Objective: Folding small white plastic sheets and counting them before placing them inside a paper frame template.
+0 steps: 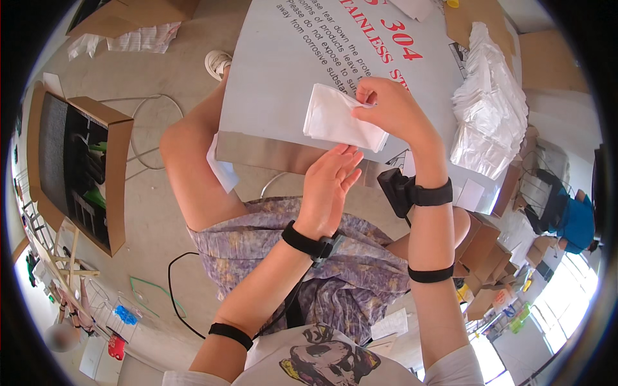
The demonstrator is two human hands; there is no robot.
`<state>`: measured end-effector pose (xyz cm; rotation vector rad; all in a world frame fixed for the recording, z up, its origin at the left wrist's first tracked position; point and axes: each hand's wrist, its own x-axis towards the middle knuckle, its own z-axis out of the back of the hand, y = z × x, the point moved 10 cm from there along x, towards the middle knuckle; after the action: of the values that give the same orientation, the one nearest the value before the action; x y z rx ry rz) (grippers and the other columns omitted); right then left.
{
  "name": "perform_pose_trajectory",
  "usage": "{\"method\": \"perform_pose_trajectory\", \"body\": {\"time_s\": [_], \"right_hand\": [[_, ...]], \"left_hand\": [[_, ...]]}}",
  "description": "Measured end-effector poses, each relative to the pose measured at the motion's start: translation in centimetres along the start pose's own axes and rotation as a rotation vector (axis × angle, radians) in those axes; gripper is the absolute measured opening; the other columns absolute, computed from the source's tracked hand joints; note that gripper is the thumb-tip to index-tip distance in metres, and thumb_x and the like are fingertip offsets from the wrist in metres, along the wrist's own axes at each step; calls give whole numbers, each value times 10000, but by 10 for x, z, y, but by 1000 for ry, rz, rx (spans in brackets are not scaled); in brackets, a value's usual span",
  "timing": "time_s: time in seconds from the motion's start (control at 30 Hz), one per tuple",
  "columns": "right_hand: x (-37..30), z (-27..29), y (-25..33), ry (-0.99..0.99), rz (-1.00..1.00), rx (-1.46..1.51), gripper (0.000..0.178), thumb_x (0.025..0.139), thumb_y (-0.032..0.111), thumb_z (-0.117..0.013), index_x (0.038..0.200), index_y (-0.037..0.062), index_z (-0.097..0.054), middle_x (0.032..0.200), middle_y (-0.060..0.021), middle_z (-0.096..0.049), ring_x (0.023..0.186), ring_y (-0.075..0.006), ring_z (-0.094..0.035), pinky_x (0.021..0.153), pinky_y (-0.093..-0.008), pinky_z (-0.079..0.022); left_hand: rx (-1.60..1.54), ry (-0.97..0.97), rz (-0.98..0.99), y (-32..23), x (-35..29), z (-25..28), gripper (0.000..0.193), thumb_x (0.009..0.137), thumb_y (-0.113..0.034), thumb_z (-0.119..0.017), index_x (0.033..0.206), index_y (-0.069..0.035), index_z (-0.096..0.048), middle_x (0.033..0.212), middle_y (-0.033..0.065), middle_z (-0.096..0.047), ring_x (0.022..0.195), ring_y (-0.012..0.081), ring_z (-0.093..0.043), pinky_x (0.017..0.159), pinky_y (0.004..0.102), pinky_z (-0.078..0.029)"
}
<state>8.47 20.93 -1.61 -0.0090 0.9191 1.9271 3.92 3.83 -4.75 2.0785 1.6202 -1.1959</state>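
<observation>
A small stack of thin white folded sheets, maybe plastic bags, lies at the near edge of a metal-topped table. My right hand pinches the stack's right side between thumb and fingers. Just below its near edge is my left hand, fingers stretched out and palm turned to the right. The left fingertips come up to the stack's lower edge; whether they touch it I cannot tell. To the right on the table rests a tall, crinkled pile of white, shiny plastic bags.
An open cardboard box with dark contents stands at the left. More cardboard boxes are at the right. A person in blue is at the far right, another person at the lower left. A cable loop lies on the floor.
</observation>
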Motion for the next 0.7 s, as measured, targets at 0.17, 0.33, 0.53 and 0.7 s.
{"method": "perform_pose_trajectory", "body": {"time_s": [0.17, 0.33, 0.53, 0.7], "right_hand": [[2, -11, -8, 144, -49, 112, 272, 673, 193, -701, 844, 7, -600, 843, -114, -642, 787, -247, -609, 692, -351, -471], [2, -17, -11, 209, -55, 278, 339, 676, 181, -727, 923, -12, -599, 796, -96, -655, 726, -167, -601, 656, -307, -459], [-25, 14, 3, 64, -154, 381, 331, 694, 148, -756, 962, 19, -612, 795, -75, -668, 690, -115, -598, 641, -264, -455], [-90, 31, 13, -132, -270, 704, 333, 710, 129, -763, 968, -1, -597, 834, -109, -684, 717, -150, -640, 649, -261, -473]], "left_hand": [[3, -10, -5, 1, 0, 1, 442, 960, -184, -476, 1313, 67, -391, 1283, 141, -497, 1238, 245, -478, 1030, 363, -386], [-2, -5, 5, 2, 1, 3, 454, 953, -176, -487, 1324, 66, -385, 1288, 139, -499, 1228, 239, -486, 1016, 358, -392], [88, -3, 31, 3, -9, 11, 562, 957, -299, -497, 1355, 69, -349, 1329, 151, -474, 1236, 239, -477, 1013, 367, -392], [-290, 316, 337, 36, -24, -22, 865, 909, -657, -349, 1394, 58, -304, 1397, 166, -416, 1300, 281, -403, 1067, 418, -337]]}}
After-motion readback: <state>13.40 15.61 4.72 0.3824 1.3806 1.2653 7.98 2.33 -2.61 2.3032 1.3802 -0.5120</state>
